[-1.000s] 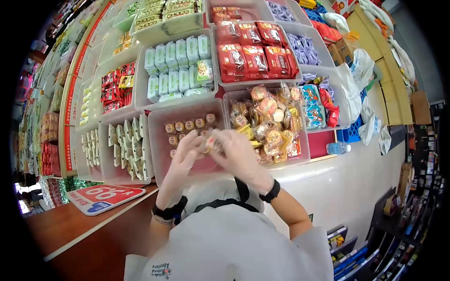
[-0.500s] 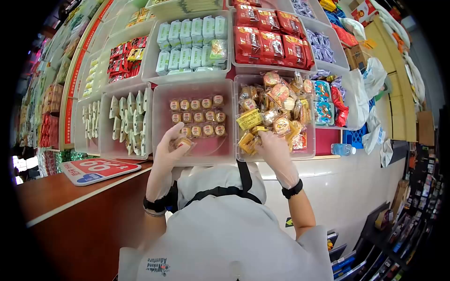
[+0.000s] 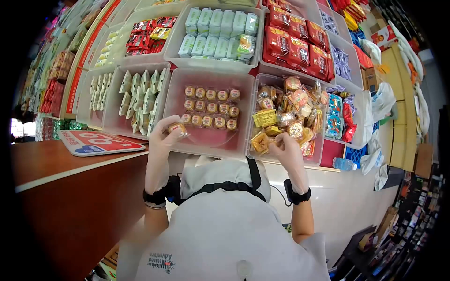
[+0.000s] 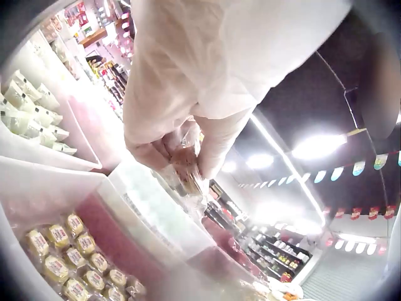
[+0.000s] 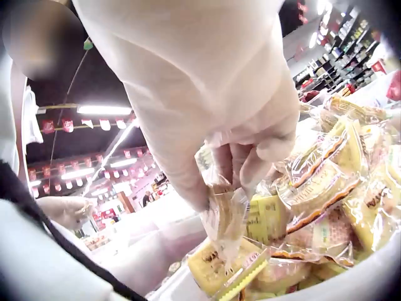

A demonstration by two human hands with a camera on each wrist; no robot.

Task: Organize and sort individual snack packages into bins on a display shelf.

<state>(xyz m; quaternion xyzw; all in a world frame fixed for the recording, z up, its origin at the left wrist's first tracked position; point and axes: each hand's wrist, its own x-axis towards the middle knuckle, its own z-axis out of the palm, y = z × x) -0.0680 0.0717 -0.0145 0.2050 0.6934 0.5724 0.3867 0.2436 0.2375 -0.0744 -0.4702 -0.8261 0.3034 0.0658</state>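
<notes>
One second ago your two hands are together over the bin of neat rows; now they are apart, each at its own bin. Your left hand (image 3: pixel 161 143) hovers over the near left corner of the left bin (image 3: pixel 211 138), its thumb and fingers curled round a wrapped round cake (image 3: pixel 176 129), the grip closed to the width of that piece. Three rows of matching wrapped cakes (image 3: pixel 211 107) lie beyond it, with bare bin floor on the near side, and more of the front row shows than half a second ago, when the hand and its piece sit closer against it. Your right hand (image 3: pixel 291 154) reaches over the near wall of the right bin (image 3: pixel 300 162), into the mixed wrapped snacks (image 3: pixel 296 129). Its fingers point downward, and thumb and fingertips pinch a clear-wrapped piece (image 5: pixel 227 216), the grip nearly closed, just above a square yellow packet (image 5: pixel 220 266); whether that piece touches the packet you cannot tell. Both forearms come forward from your body, well apart, the wrists close to the bins' near edges. The whole row of bins also sits farther right in your head view than half a second ago.
</notes>
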